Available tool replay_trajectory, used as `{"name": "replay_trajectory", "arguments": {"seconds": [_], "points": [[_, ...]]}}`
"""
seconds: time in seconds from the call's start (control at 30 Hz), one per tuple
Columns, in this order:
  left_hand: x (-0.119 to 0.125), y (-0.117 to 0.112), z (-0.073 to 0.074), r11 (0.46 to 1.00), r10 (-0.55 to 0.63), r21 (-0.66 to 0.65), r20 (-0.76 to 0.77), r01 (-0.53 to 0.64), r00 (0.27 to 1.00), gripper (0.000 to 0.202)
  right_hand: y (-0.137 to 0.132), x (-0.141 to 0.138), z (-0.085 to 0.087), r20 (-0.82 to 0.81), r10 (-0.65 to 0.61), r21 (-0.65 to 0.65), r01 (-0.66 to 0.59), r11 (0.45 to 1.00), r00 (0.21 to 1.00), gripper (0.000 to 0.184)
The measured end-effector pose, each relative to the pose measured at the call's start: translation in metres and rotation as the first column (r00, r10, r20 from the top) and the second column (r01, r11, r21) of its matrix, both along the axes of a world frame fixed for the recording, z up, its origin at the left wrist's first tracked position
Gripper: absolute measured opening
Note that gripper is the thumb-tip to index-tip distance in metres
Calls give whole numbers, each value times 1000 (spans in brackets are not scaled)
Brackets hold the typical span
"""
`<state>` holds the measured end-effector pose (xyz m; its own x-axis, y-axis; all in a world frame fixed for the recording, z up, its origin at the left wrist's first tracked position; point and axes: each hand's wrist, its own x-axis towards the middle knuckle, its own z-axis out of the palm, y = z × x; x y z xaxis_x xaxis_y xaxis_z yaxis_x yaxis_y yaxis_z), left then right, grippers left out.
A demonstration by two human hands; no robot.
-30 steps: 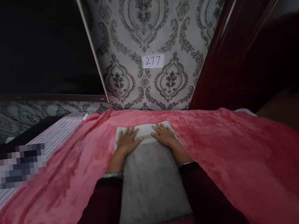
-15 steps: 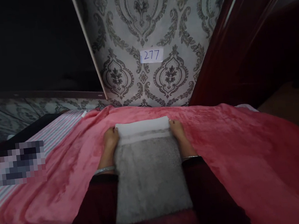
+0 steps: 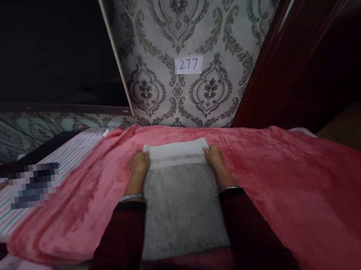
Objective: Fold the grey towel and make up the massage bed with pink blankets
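Note:
A grey towel [image 3: 183,207] with a white band along its far edge lies stretched out before me on a pink-red plush blanket [image 3: 288,175]. My left hand [image 3: 139,163] is closed on the towel's far left corner, thumb along the side of the white band. At the far right corner, my right hand [image 3: 214,155] pinches the cloth in the same way. Between the two hands the far edge runs nearly straight. The towel's near edge reaches back between my dark red sleeves.
A striped cloth [image 3: 82,149] lies left of the blanket, with a blurred-out dark object [image 3: 34,187] on it. Behind stand a patterned wall with a paper marked 277 [image 3: 189,65], a large black screen [image 3: 39,55] and a dark red wooden panel [image 3: 288,55].
The view has shifted slightly, so wall and blanket sit a little differently. Both hands still hold the towel's far corners, and the white band looks flatter and more evenly stretched.

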<state>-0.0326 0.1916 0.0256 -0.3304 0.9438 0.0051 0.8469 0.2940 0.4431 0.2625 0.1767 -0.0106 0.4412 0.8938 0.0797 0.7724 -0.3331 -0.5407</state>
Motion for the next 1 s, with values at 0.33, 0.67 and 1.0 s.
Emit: {"name": "replay_trajectory", "arguments": {"seconds": [0.33, 0.67, 1.0], "points": [[22, -11, 2, 731, -640, 63, -284, 680, 714, 63, -6, -42, 28, 283, 486, 30, -514, 857, 827, 53], [25, -4, -13, 760, -649, -155, -226, 632, 726, 68, -7, -42, 19, 201, 567, -284, -506, 814, 799, 58], [16, -2, -10, 892, -449, -180, -227, 416, 864, 75, -3, -26, 15, 161, 415, -308, -354, 883, 896, 61]]}}
